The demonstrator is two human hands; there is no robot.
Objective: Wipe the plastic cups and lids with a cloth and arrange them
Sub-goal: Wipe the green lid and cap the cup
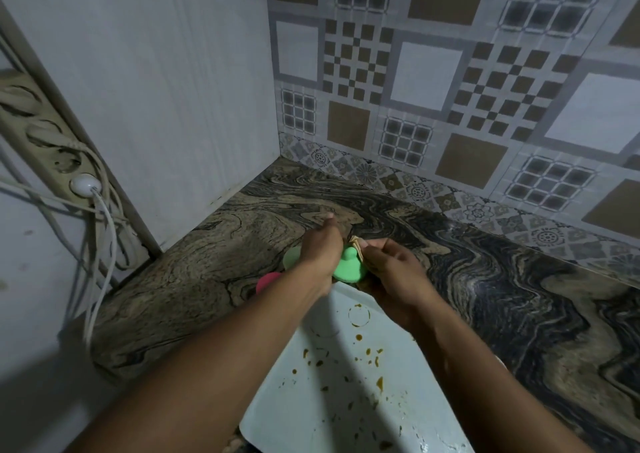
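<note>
In the middle of the frame the left hand [320, 248] grips a green lid [348, 272] just above the table [194, 279]. The right hand [391, 272] pinches a beige cloth [358, 246] against the lid's edge. A pale green piece [290, 257] and a pink piece [267, 279] lie just left of the left hand, beside a stained white tray [346, 400].

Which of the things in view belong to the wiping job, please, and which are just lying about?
Job: green lid, cloth, pale green piece, pink piece, left hand, right hand.
Lying about: stained tray, power strip, white plug.
</note>
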